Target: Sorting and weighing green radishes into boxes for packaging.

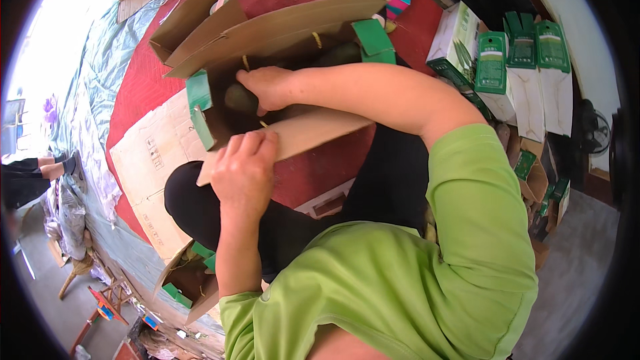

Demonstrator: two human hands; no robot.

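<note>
An opened cardboard box point(300, 39) with green side flaps and short yellow cord loops stands before me. My left hand point(243, 163) pinches its near flap point(320, 135), fingers over the upper edge. Inside the box, at its left end, my right hand point(272, 87) is closed around one side of a dark, rounded, greenish-brown lump point(240, 99); its exact kind cannot be made out. More dark shapes point(340, 55) lie in shadow toward the box's right end, partly behind my right forearm.
A flattened cardboard sheet point(148, 153) lies on the red mat point(137, 100) at left. Another open carton point(200, 23) stands beyond the box, and one point(190, 283) sits by my left elbow. White-and-green gift boxes point(492, 67) crowd the right. Someone's leg point(50, 170) shows far left.
</note>
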